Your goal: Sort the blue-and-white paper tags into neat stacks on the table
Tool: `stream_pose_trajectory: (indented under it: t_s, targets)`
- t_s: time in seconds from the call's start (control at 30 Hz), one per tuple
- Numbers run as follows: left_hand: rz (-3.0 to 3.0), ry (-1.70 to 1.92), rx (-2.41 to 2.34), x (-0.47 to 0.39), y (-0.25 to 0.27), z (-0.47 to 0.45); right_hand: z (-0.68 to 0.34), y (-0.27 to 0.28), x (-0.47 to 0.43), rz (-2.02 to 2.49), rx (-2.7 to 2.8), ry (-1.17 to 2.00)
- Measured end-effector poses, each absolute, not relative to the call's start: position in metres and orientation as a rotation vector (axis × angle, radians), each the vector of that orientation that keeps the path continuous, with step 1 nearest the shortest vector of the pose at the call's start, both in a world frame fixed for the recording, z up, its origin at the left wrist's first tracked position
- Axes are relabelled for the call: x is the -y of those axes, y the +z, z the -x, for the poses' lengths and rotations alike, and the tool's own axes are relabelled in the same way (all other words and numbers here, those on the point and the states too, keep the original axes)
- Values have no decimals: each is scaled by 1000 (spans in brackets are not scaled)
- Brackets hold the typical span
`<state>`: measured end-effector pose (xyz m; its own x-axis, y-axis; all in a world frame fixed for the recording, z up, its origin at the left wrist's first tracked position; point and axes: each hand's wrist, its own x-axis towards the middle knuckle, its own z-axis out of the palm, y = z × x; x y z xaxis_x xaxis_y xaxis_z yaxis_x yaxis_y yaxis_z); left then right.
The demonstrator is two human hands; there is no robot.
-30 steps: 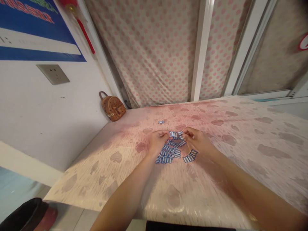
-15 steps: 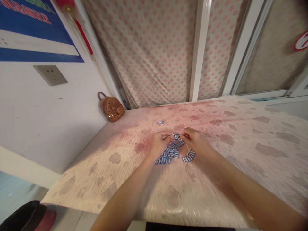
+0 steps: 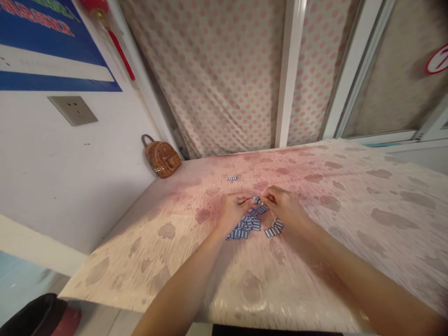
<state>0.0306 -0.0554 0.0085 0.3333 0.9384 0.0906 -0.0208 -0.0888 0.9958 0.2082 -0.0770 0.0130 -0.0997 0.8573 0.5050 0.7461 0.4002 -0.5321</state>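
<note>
Both hands meet over the middle of the table. My left hand (image 3: 236, 209) is closed, with its thumb and fingertips at the left end of a small strip of blue-edged white bars (image 3: 258, 200). From the other side my right hand (image 3: 283, 201) pinches the same strip near its right end. Just below lies a loose pile of similar blue-and-white strips (image 3: 245, 227), partly overlapping and partly hidden by my left hand. Another strip (image 3: 274, 228) rests apart, beside my right wrist. What the strips are made of is too small to tell.
Farther back lies one more short strip (image 3: 232, 178). The table (image 3: 168, 261) wears a patterned, shiny cover. A small brown backpack-shaped bag (image 3: 163, 158) leans by the wall at the back left. Dotted curtains (image 3: 224, 79) hang behind the table.
My hands stay together at the strip, with only a slight shift of the fingers. The held strip has turned a little and moved slightly right; the pile looks the same.
</note>
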Motion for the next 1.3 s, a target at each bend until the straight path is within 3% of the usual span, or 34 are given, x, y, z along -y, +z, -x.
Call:
stream_pose_trajectory:
  t_s: [0.77,1.13,1.3]
  targets:
    - [-1217,1008,-912,52,13,-24,-212,5,71,1166,2023,195]
    - [-1161,1172,-1116,46,16,-23,-217,-4,68,1927,2014,253]
    - [-1166,1175,-1124,42,10,-22,-205,-4,68,2035,2043,182]
